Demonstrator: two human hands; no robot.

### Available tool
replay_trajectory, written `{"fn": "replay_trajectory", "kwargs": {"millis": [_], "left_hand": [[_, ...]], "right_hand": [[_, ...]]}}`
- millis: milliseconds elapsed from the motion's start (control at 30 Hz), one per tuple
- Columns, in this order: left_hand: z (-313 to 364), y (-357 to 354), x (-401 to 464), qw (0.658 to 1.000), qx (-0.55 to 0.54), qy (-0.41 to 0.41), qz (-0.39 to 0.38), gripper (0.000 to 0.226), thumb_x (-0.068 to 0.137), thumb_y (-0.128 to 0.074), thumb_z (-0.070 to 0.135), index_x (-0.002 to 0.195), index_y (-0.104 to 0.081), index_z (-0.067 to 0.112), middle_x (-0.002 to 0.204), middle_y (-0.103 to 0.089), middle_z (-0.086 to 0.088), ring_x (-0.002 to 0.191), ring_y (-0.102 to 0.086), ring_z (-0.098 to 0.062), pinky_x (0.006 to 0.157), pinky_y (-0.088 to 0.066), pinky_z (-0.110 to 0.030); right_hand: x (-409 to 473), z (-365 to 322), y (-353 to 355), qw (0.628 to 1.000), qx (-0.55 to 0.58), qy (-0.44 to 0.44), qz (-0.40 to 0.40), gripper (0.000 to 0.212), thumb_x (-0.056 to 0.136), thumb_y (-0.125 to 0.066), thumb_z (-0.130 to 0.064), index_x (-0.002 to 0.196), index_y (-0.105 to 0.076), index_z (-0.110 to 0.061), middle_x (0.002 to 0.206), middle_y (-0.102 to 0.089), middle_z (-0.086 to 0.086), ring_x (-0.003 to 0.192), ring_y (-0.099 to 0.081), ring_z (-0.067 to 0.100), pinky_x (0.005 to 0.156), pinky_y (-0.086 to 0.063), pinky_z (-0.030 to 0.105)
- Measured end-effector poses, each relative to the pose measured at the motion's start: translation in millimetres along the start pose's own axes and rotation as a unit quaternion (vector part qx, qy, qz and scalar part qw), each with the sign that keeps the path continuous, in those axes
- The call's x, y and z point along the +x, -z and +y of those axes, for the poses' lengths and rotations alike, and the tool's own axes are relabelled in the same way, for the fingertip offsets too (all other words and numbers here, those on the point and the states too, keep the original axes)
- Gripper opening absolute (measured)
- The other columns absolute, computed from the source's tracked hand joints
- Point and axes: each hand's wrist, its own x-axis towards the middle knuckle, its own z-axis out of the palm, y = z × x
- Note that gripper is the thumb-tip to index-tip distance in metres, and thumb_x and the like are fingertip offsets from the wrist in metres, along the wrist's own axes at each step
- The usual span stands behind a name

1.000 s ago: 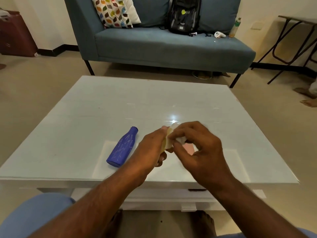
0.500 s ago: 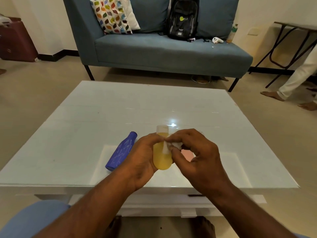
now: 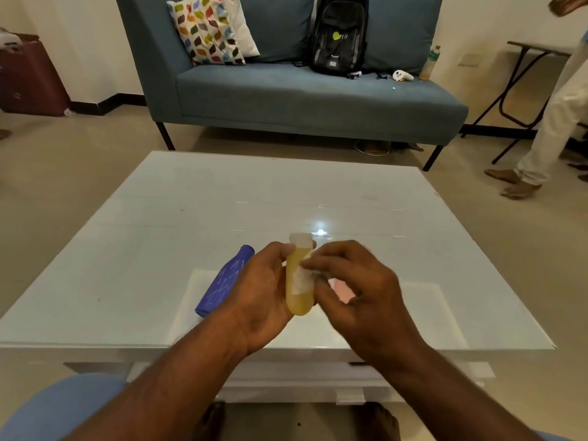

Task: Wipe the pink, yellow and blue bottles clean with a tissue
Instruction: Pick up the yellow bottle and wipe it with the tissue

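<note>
My left hand [image 3: 262, 291] grips the yellow bottle [image 3: 297, 302] with a white cap, holding it upright above the near part of the white table [image 3: 222, 202]. My right hand [image 3: 356, 291] pinches a white tissue [image 3: 302, 278] flat against the bottle's side. The blue bottle [image 3: 224, 281] lies on its side on the table, just left of my left hand. A bit of the pink bottle [image 3: 342, 288] shows on the table behind my right hand's fingers; most of it is hidden.
A blue sofa [image 3: 302, 97] stands beyond the table with a patterned cushion [image 3: 206, 30], a black backpack [image 3: 339, 36] and small items. A person [image 3: 553, 122] in light trousers stands at the right near a folding table. A dark red case [image 3: 28, 78] sits far left.
The yellow bottle has been turned from tilted to upright between my hands, and the tissue has slid down its side. The person at the right has stepped further into view.
</note>
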Motion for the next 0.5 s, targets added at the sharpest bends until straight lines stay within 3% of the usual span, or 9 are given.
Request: {"fn": "replay_trajectory", "kwargs": {"millis": [67,133,267,400,500], "left_hand": [[-4.0,-1.9,-0.3,1.0,-0.006,0.0,-0.006,0.046,0.095,-0.048,0.024,0.135,-0.054,0.001,0.125,-0.065,-0.021,0.111,-0.065,-0.035,0.098,-0.051,-0.047],[-3.9,-1.6,-0.3,1.0,-0.017,-0.004,-0.003,0.044,0.097,-0.047,0.026,0.134,-0.056,0.004,0.128,-0.065,-0.022,0.119,-0.062,-0.038,0.102,-0.048,-0.047],[2.1,5.9,4.6,0.999,-0.038,-0.024,0.007,0.046,0.103,-0.038,0.032,0.135,-0.057,0.005,0.128,-0.066,-0.019,0.117,-0.063,-0.034,0.091,-0.054,-0.044],[-1.9,5.2,5.2,1.0,-0.016,-0.026,0.003,0.046,0.104,-0.036,0.037,0.13,-0.06,0.007,0.128,-0.067,-0.018,0.126,-0.059,-0.036,0.105,-0.046,-0.046],[-4.3,2.0,3.4,0.999,-0.025,-0.02,-0.014,0.048,0.103,-0.035,0.04,0.129,-0.06,0.008,0.127,-0.068,-0.016,0.124,-0.06,-0.035,0.105,-0.046,-0.045]], "right_hand": [[4.4,3.6,6.7,0.998,0.018,-0.035,0.041,0.023,0.089,-0.072,-0.008,0.111,-0.077,-0.015,0.11,-0.067,-0.004,0.105,-0.066,0.01,0.085,-0.059,0.03],[3.2,2.9,8.5,0.999,0.027,-0.038,0.013,0.022,0.089,-0.074,-0.006,0.109,-0.077,-0.016,0.108,-0.066,-0.007,0.104,-0.066,0.011,0.082,-0.06,0.031],[-3.8,-3.9,1.6,0.996,0.004,0.011,-0.087,0.013,0.088,-0.073,-0.024,0.1,-0.077,-0.024,0.105,-0.065,-0.016,0.104,-0.064,0.006,0.082,-0.056,0.038],[1.1,-1.0,5.1,0.997,0.05,-0.051,-0.005,0.013,0.09,-0.075,-0.014,0.102,-0.077,-0.019,0.104,-0.068,-0.01,0.101,-0.067,0.008,0.081,-0.06,0.026],[5.6,-2.6,7.4,0.99,0.103,-0.093,0.037,0.016,0.092,-0.073,-0.006,0.103,-0.075,-0.017,0.106,-0.069,-0.009,0.104,-0.069,0.008,0.082,-0.061,0.021]]}}
